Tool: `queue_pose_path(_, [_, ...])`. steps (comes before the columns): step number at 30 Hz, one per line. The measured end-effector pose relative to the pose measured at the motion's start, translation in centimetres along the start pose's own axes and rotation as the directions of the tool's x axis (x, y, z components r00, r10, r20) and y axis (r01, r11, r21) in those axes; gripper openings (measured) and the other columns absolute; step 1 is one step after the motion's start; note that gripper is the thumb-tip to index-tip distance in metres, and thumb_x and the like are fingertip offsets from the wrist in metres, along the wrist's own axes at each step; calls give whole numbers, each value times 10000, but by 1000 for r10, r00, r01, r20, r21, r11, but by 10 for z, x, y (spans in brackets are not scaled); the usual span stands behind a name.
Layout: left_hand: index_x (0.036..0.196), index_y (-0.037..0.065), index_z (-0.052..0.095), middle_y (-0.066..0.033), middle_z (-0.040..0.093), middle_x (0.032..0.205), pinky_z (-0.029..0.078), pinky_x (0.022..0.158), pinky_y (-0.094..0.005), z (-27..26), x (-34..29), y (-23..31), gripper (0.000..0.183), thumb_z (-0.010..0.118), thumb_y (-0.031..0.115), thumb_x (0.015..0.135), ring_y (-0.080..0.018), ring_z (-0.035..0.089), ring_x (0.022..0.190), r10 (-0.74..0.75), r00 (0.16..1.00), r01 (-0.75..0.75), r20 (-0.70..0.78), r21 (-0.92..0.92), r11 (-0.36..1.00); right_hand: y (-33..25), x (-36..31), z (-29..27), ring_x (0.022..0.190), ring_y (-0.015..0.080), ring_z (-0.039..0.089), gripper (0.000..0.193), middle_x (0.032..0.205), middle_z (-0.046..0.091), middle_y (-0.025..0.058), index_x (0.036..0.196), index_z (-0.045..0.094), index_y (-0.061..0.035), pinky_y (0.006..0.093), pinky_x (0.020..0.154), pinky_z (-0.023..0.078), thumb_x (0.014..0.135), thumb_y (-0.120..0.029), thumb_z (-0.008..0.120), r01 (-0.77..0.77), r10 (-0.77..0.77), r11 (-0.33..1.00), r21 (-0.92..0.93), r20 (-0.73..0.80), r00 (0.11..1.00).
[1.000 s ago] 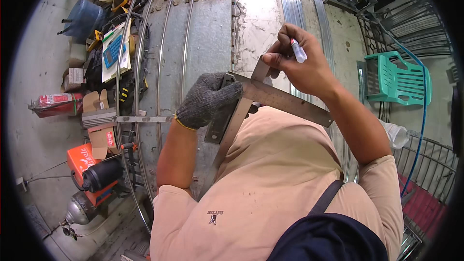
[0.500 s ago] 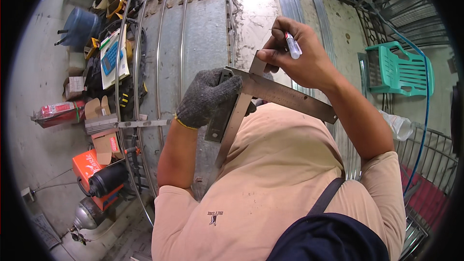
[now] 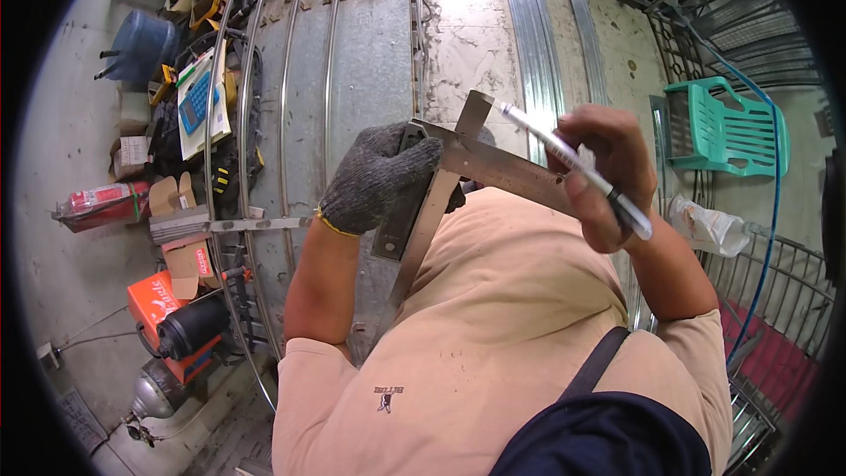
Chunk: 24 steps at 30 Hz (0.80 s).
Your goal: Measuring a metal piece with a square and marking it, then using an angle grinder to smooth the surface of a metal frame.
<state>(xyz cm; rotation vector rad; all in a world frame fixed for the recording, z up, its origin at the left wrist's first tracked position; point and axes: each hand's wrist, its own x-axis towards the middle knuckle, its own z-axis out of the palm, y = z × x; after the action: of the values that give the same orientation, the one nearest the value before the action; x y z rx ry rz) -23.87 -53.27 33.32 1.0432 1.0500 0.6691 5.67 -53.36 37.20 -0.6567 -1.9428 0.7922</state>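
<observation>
My left hand, in a dark grey knitted glove, is closed around the thick stock of a steel try square. Its fingers also pinch a flat metal bar, which lies under the square's blade and slants down toward my shirt. The blade crosses the bar at about a right angle and points to the right. My bare right hand, partly blurred, holds a slim white marker pen between thumb and fingers. The pen's tip end is close to the bar's upper end; I cannot tell if they touch. The right hand hides the blade's far end.
Long shiny metal rods run over a grey metal sheet beyond my left hand. A fire extinguisher, an orange box and a blue calculator lie left. A green plastic chair stands right.
My right hand has moved off the bar's upper end, down and to the right. The marker pen has swung round, its tip end now toward the bar. The left hand keeps its grip.
</observation>
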Motion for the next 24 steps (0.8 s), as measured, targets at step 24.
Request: queue_pose_path(24, [857,43,660,31,565,704,378,567,-270,10,3,0,291,695,292,1003,-62,463,635,52,995,-48,-81,54,997,6,2,6,820,313,769,291,953,773,193,1084,733,9,355,715,595,811,38,832,68,-51,978,-197,92,995])
